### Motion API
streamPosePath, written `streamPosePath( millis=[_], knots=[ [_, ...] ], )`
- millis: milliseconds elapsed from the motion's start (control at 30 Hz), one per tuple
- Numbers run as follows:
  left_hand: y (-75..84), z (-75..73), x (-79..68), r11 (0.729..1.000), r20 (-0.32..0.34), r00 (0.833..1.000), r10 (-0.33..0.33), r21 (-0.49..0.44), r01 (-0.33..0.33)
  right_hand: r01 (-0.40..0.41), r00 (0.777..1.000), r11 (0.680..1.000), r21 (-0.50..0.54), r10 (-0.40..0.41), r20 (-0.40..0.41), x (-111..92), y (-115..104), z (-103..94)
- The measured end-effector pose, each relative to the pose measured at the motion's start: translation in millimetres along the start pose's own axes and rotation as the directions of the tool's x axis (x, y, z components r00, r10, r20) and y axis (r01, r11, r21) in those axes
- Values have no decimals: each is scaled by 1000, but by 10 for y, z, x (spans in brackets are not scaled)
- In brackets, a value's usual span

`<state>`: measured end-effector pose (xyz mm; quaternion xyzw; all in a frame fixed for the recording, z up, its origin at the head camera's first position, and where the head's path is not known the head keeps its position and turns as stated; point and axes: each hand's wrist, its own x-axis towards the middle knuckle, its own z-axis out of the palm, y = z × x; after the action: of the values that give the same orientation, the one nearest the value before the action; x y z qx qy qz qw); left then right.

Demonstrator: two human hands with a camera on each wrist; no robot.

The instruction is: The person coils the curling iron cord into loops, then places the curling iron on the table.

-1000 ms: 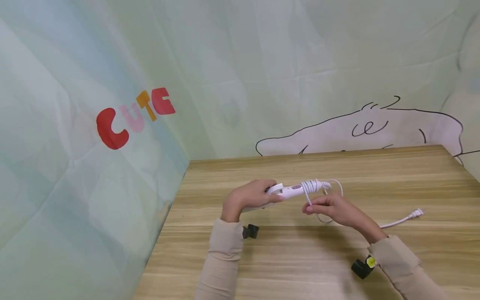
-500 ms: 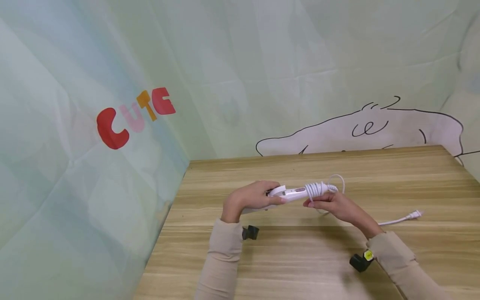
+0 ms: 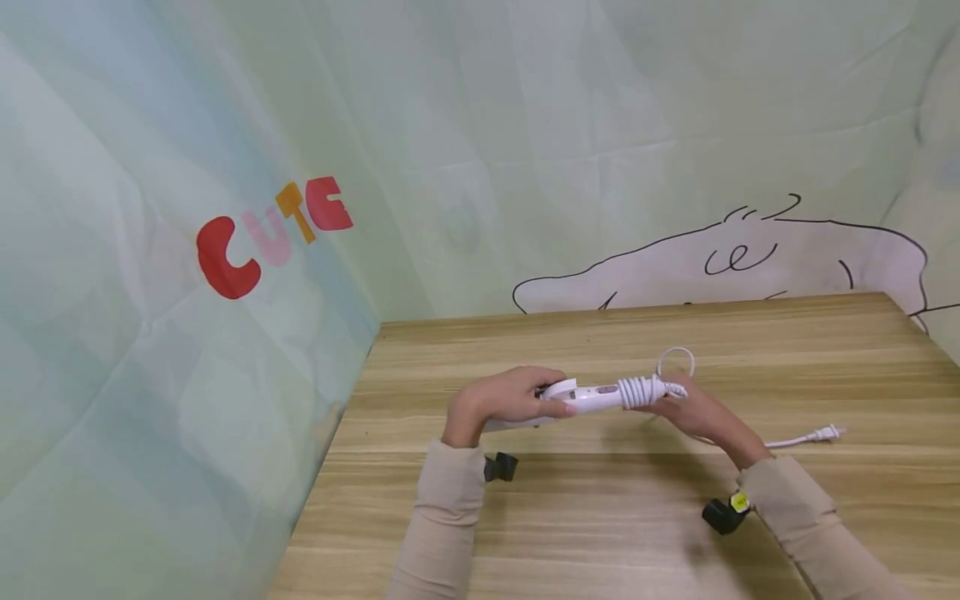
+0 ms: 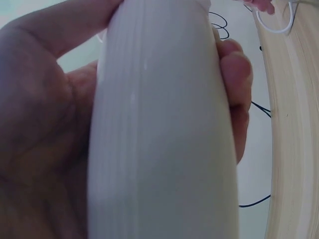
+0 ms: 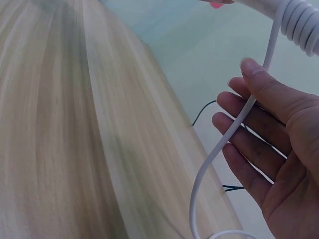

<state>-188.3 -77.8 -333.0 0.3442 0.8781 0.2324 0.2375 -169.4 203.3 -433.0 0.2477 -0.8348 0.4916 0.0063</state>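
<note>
A pale green-blue cloth backdrop (image 3: 487, 167) closes off the far and left sides. In front of it spreads a wood-grain table (image 3: 585, 533). On the far cloth, to the right, a white cartoon figure (image 3: 810, 250) is outlined in black; on the left cloth, coloured letters (image 3: 279, 250) spell CUTE. Two beige sleeves (image 3: 442, 508) reach in from the near side.

Between the arms, over the middle of the table, is a white handheld appliance (image 3: 596, 398), lying roughly level from left to right. The left hand (image 3: 506, 396) grips its left part — thumb along the near side, fingers curled round the far side. The right hand (image 3: 701, 414) is at its right end, holding the white cord (image 3: 637, 392) between thumb and fingers; in the right wrist view those fingers are slightly bent, with narrow gaps between them. How firmly they pinch cannot be told.

The cord is wound in several close turns round the appliance's right end. A loop of it stands up just beyond the right hand, and another stretch passes behind the right wrist to a white plug (image 3: 828, 432) on the right.

A black block (image 3: 501, 467) sits by the left cuff, a second black block (image 3: 723, 517) by the right, with a yellow patch (image 3: 740, 501). Smallest is a purplish button (image 3: 607, 389), just left of the coil.
</note>
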Motion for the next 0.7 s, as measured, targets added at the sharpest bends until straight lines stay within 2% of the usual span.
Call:
streamPosePath(
  millis=[67,133,200,267,400,500,600,700],
  knots=[
    [5,3,-1,1000,9,1000,-3,-5,3,122,992,992,-22,-122,-23,9,21,-21],
    [13,3,-3,1000,16,1000,-4,-10,4,217,975,975,-50,-218,-31,27,40,-39],
    [24,1,-4,1000,23,1000,3,-4,-3,264,964,962,-62,-266,-22,61,47,-51],
    [38,-1,-6,1000,29,1000,11,4,-11,268,963,960,-86,-269,-4,93,24,-64],
    [75,-3,-9,1000,47,999,16,25,-17,207,977,976,-68,-203,57,157,-42,-113],
    [105,-2,-13,1000,60,998,7,28,-9,103,991,993,-54,-98,93,192,-87,-160],
    [125,5,-9,1000,71,997,2,25,-4,17,994,995,-95,-7,111,219,-119,-195],
    [138,15,-3,1000,82,997,-5,24,3,-7,992,991,-133,24,127,235,-135,-209]
  ],
)
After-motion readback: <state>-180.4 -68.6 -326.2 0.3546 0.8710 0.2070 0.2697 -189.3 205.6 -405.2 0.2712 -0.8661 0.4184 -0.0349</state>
